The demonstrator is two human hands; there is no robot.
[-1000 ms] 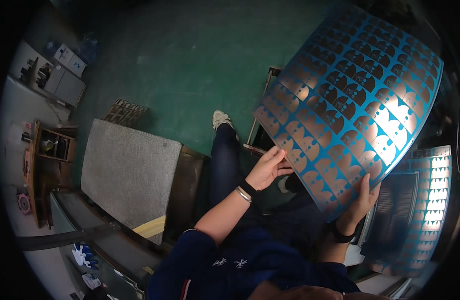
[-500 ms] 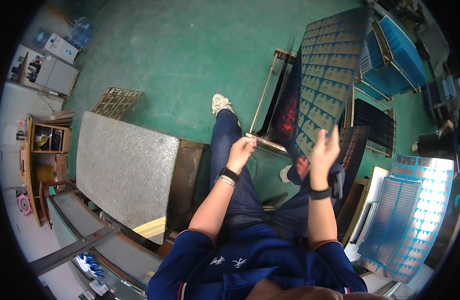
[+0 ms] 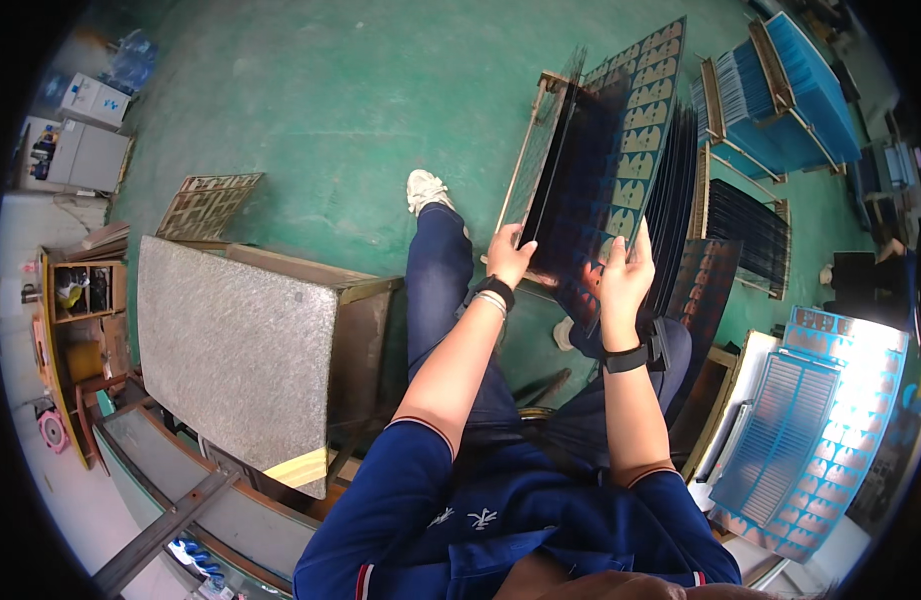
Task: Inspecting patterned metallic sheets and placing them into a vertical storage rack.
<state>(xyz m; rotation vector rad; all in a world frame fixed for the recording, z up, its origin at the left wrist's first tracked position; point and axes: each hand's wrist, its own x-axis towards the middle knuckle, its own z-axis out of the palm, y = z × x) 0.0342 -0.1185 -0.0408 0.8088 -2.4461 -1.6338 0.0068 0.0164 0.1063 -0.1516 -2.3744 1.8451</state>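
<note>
A tall thin sheet with rows of coppery shapes on blue (image 3: 641,130) stands upright and tilted in a wire rack (image 3: 522,160) on the floor. My right hand (image 3: 626,280) is at its near edge, thumb on the left side and fingers on the right, holding it. My left hand (image 3: 508,257) is closed at the near end of a dark sheet (image 3: 553,170) by the rack's left side; its fingertips are partly hidden. More dark sheets (image 3: 673,195) stand in a row to the right of the patterned one.
Another rack of blue sheets (image 3: 806,90) stands at the far right, with a smaller rack of dark sheets (image 3: 749,228) nearer. Patterned blue panels (image 3: 846,440) lie at the right. A grey-topped table (image 3: 236,350) is on the left; a wire frame (image 3: 209,205) leans behind it. My legs straddle the floor.
The patterned sheet has swung left and now shows a narrower face, uncovering the row behind it. My left hand has moved up and right to the dark sheet; my right hand has shifted slightly left.
</note>
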